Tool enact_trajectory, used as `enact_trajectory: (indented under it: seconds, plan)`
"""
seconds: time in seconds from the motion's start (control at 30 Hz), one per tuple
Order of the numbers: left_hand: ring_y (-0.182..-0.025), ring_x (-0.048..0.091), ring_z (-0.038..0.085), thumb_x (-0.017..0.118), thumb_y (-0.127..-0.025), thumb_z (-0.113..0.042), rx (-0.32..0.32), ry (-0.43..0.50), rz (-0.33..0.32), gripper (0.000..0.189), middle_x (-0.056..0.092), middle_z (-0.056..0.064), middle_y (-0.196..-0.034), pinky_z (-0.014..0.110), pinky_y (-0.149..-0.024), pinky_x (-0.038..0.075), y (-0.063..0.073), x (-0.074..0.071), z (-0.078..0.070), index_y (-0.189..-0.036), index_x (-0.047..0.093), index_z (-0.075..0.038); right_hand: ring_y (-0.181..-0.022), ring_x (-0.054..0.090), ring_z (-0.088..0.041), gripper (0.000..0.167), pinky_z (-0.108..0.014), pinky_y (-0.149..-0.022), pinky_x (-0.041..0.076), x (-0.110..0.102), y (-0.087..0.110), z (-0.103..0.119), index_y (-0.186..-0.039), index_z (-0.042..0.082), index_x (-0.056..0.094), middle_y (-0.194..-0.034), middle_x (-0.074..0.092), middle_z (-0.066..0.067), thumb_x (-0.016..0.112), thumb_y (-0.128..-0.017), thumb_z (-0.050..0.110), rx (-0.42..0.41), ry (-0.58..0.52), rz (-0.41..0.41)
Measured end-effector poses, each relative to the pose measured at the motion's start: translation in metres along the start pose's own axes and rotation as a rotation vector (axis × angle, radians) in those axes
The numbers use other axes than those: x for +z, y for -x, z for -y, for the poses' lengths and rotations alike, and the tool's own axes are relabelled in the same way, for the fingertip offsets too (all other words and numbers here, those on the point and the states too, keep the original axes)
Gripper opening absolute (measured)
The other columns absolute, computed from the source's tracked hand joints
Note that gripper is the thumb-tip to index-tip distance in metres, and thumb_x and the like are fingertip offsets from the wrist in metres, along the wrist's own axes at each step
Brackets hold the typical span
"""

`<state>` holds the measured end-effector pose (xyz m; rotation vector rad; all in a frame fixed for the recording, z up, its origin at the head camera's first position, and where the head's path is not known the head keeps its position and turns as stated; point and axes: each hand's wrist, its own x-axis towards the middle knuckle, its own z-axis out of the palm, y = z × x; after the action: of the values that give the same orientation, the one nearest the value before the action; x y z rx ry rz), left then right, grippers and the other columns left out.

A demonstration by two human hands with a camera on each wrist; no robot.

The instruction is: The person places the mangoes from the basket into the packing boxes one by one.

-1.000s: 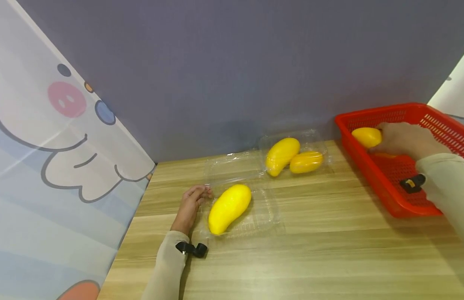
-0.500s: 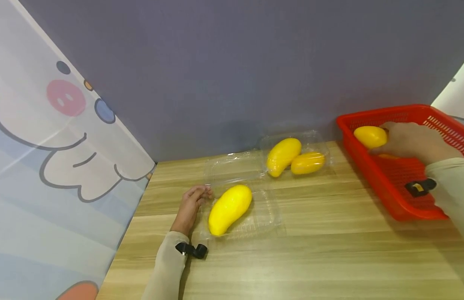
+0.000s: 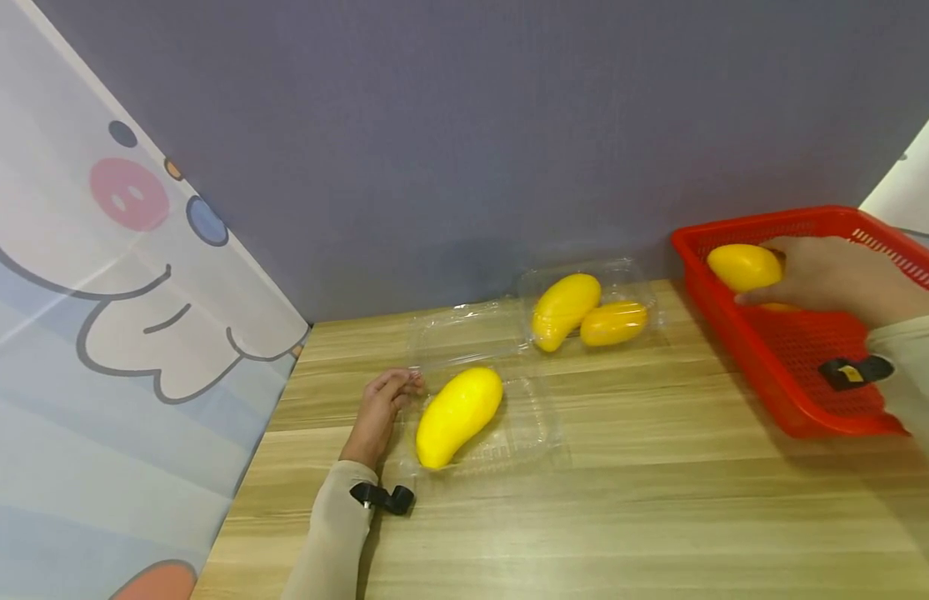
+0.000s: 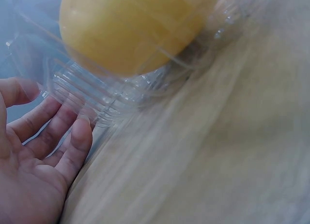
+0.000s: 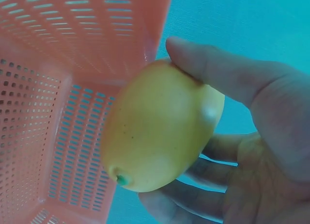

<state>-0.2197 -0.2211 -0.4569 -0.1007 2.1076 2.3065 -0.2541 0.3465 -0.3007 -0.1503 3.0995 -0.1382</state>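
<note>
In the head view my left hand [image 3: 380, 412] is at the left edge of a clear plastic clamshell box [image 3: 530, 421], its lid folded back behind it. The left wrist view shows thumb and fingers pinching the plastic rim [image 4: 72, 86]. One large yellow mango [image 3: 460, 417] lies in that box. Over at the right, my right hand [image 3: 835, 275] grips another mango [image 5: 160, 127] inside the red basket [image 3: 760, 375]. Its thumb lies along one side and the fingers curl round the other, with the green stem end facing out.
Behind the lid stands a second clear box [image 3: 636, 287] holding two mangoes [image 3: 565, 311]. Part of another yellow thing [image 3: 779, 307] shows in the basket under my right hand. A grey partition [image 3: 434, 150] closes off the back; a cartoon-print sheet [image 3: 97, 350] hangs at the left.
My right hand has shifted slightly to the right within the basket, and the mango in its grip has turned to show more of its side. The left hand stays at the box's edge.
</note>
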Motion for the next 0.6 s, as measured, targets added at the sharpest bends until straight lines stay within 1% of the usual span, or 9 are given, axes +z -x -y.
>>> enact_trajectory:
  seconds: [0.1, 0.33, 0.5, 0.6]
  plan:
    - [-0.087, 0.066, 0.013, 0.052, -0.102, -0.016, 0.0, -0.004, 0.002, 0.02, 0.071, -0.003, -0.091, 0.022, -0.075, 0.053, 0.0, -0.001, 0.0, -0.106, 0.067, -0.004, -0.095, 0.053, -0.042, 0.092, -0.065, -0.082, 0.041, 0.001, 0.001, 0.0, -0.138, 0.0, 0.046, -0.112, 0.058, -0.027, 0.074, -0.077, 0.064, -0.006, -0.003, -0.005]
    - [-0.086, 0.066, 0.012, 0.052, -0.102, -0.015, -0.006, -0.002, -0.009, 0.019, 0.072, -0.003, -0.091, 0.022, -0.074, 0.053, 0.001, -0.002, 0.0, -0.106, 0.066, -0.003, -0.088, 0.054, -0.036, 0.092, -0.057, -0.075, 0.043, 0.001, 0.009, 0.005, -0.136, 0.0, 0.049, -0.103, 0.06, -0.02, 0.074, -0.076, 0.066, -0.018, -0.027, -0.027]
    - [-0.087, 0.066, 0.013, 0.051, -0.103, -0.016, 0.001, -0.002, -0.01, 0.023, 0.071, -0.002, -0.092, 0.022, -0.074, 0.052, 0.003, -0.003, -0.001, -0.11, 0.065, 0.001, -0.088, 0.054, -0.037, 0.097, -0.058, -0.075, 0.043, 0.001, 0.012, 0.012, -0.137, -0.003, 0.046, -0.105, 0.06, -0.022, 0.07, -0.077, 0.07, -0.026, -0.023, -0.025]
    - [-0.087, 0.066, 0.014, 0.051, -0.103, -0.016, 0.003, 0.002, -0.01, 0.024, 0.071, -0.002, -0.092, 0.023, -0.074, 0.053, 0.004, -0.003, -0.001, -0.111, 0.064, 0.003, -0.087, 0.055, -0.036, 0.096, -0.057, -0.074, 0.044, 0.001, 0.014, 0.016, -0.137, -0.005, 0.046, -0.105, 0.061, -0.023, 0.07, -0.079, 0.068, -0.042, -0.021, -0.028]
